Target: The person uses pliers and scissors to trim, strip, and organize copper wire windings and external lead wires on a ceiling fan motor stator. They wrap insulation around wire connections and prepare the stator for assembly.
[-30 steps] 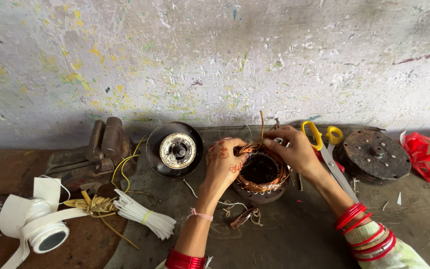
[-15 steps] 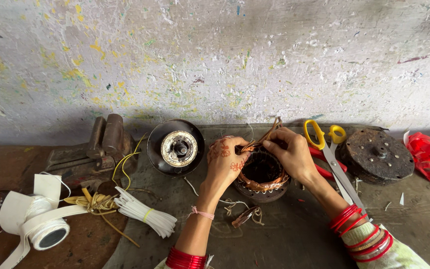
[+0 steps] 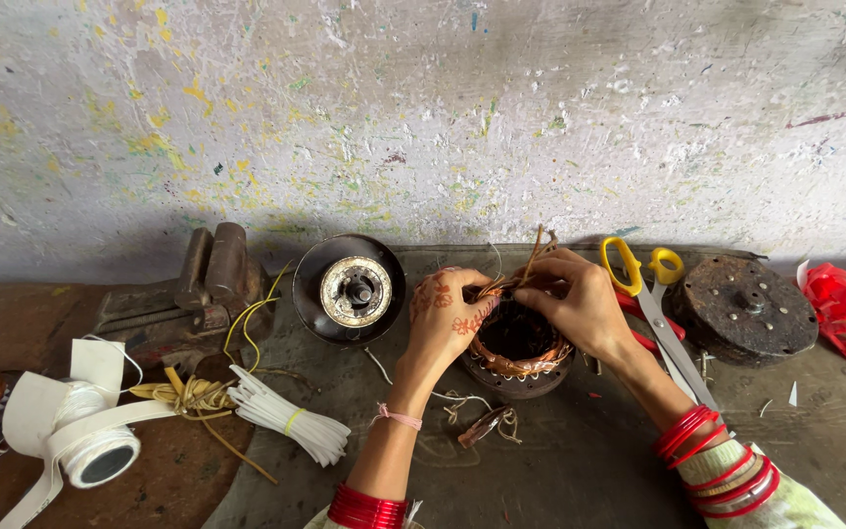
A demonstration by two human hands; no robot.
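Stator (image 3: 519,345) sits near the bench's (image 3: 580,470) back edge between both hands, left hand (image 3: 446,315) clasping its left rim, right hand (image 3: 580,304) pinching upright copper wire ends (image 3: 539,251) above its far rim.

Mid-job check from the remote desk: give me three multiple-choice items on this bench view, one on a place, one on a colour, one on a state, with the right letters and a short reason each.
1. Where do the scissors lie?
A. right of the copper-wound coil
B. left of the vise
C. on the tape roll

2. What colour are the scissor handles?
A. red
B. yellow
C. black

3. What are the hands doing?
A. both resting flat on the bench
B. both working at the coil's top rim
C. one lifting the vise

Answers:
1 A: the scissors lie between the coil and the dark round metal cover.
2 B: both loops show yellow.
3 B: the left hand and right hand meet over the coil, fingers on its wires.
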